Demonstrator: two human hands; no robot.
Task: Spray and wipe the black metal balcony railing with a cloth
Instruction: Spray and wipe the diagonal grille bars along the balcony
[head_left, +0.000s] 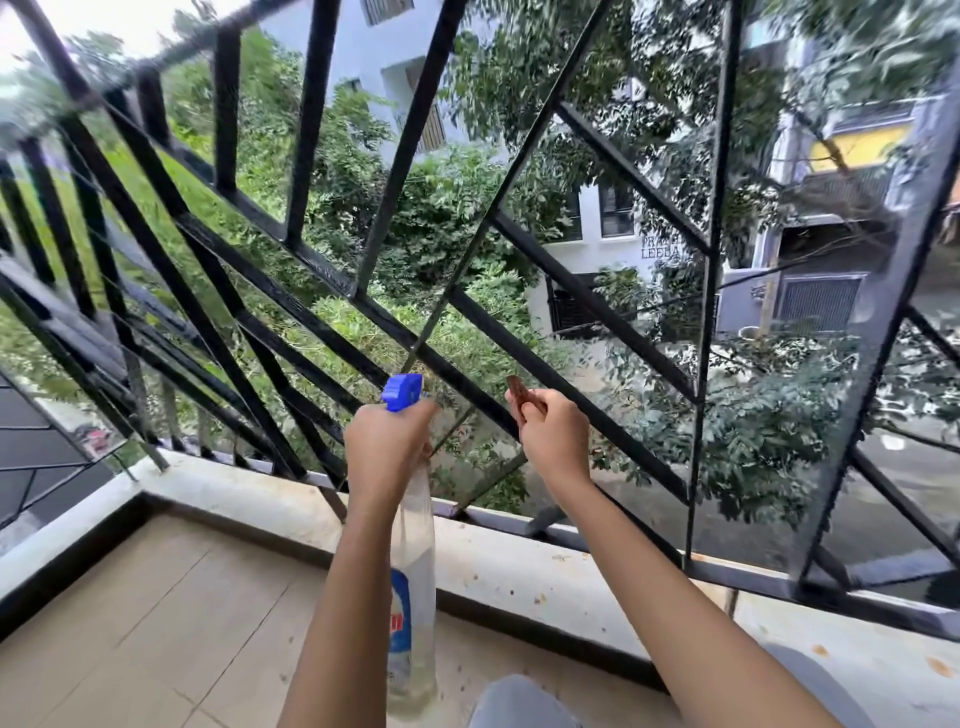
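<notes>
Gripping the spray bottle (413, 551) in my left hand (387, 452), right hand (553, 441) pinching a brown scrap (518, 391); railing (571, 340) wiping apparently not yet begun.

A pale concrete ledge (519, 577), flecked with brown spots, crosses the balcony. Beige floor tiles (156, 623) lie on its near side. Beyond it stand green trees (441, 218), a white building (587, 254) and a grey road (930, 483).
</notes>
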